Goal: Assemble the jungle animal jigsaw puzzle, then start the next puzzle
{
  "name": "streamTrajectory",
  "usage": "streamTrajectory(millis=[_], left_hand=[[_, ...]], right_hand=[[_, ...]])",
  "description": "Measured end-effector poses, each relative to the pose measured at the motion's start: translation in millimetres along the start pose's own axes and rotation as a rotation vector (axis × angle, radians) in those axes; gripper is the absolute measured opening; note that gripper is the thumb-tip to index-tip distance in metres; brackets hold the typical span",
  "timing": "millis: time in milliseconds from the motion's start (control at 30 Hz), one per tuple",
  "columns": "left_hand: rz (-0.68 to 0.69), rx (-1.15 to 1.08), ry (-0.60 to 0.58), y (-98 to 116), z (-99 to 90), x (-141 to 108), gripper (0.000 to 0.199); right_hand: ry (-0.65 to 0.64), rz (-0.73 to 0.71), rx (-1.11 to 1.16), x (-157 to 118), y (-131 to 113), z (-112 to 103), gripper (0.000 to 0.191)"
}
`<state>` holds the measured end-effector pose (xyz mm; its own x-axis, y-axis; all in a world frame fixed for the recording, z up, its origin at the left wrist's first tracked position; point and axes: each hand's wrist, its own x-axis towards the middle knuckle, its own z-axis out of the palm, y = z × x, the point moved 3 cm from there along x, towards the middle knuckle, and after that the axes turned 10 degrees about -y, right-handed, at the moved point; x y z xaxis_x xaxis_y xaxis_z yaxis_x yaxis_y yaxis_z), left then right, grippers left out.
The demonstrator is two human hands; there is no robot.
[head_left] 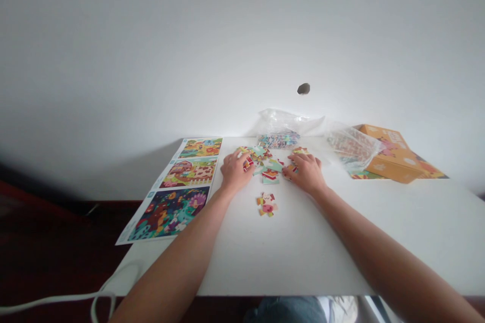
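Over the left side of a pile of jigsaw puzzle pieces [261, 154] is my left hand [235, 170], its thumb and fingers curled round a red and white puzzle piece [248, 163]. My right hand [306, 172] is at the pile's right side, with fingers bent around a red puzzle piece [292, 167]. More pieces peek out beyond its fingertips. Between the hands lie loose green and red pieces, among them a red-and-green piece [270, 176]. Closer to me, a few pieces showing a pink-snouted animal face [267, 204] sit together on the white table [288, 247].
A picture sheet [151, 199] with three printed scenes lies at the left. Behind the pile is a clear bag of pieces [278, 136]. Another plastic bag [354, 146] rests against an orange box [394, 154] at the right. A white cable [56, 299] hangs by the left edge.
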<state>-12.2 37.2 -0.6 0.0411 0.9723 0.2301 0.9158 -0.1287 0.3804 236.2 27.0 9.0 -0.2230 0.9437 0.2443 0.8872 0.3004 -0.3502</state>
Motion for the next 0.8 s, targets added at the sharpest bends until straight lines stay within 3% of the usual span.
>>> streamTrajectory(millis=[100,233,333,400,500,733,800], left_hand=[[0.112,0.044,-0.115,9.0,3.9,-4.8,0.036],[0.19,0.05,-0.119,20.6,-2.1,-11.6,0.043],[0.404,0.043,-0.197,33.4,-3.2,-18.1,0.045],[0.501,0.023,-0.274,38.9,-1.1,-21.7,0.04],[0.482,-0.001,-0.315,39.7,0.9,-22.3,0.033],[0.389,0.022,-0.222,34.9,-6.2,-18.6,0.027],[0.394,0.021,-0.201,34.9,-7.6,-19.3,0.026]], right_hand=[[-0.053,-0.043,-0.005,-1.0,-0.4,2.1,0.037],[-0.108,-0.225,0.056,-1.4,-10.3,7.0,0.046],[-0.118,-0.351,0.115,-2.5,-15.7,4.7,0.055],[-0.116,-0.358,0.086,-3.8,-14.1,0.1,0.059],[-0.135,-0.3,-0.017,-5.7,-5.9,-7.1,0.053],[-0.113,-0.271,-0.034,-7.1,7.9,-19.2,0.04],[-0.105,-0.294,0.009,-6.0,8.4,-20.4,0.029]])
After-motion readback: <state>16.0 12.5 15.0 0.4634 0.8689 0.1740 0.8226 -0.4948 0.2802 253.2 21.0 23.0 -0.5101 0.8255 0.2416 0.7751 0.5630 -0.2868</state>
